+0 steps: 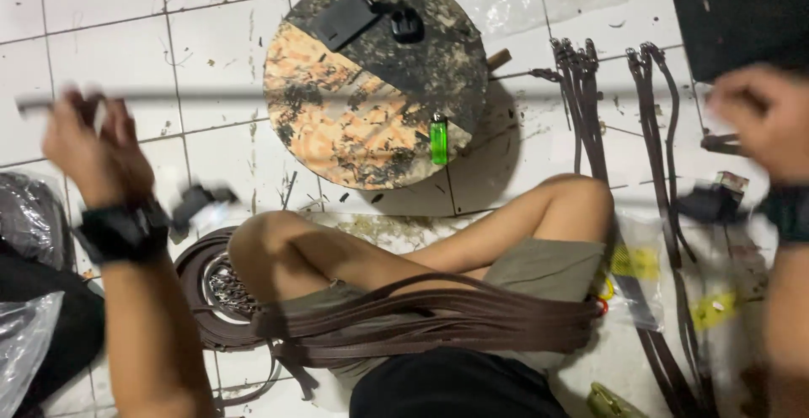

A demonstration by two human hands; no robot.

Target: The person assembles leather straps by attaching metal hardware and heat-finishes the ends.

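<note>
The left hand (97, 152) is shut tight on one end of a long thin strap (379, 95). The strap runs flat across, above the round board (354, 123) with a green lighter (438, 139) on it. More brown straps (438, 321) lie over the lap. The right hand (763, 119) is blurry; I cannot tell if it grips the other end. The strap looks light and bendy, so the ends seem best to hold.
</note>
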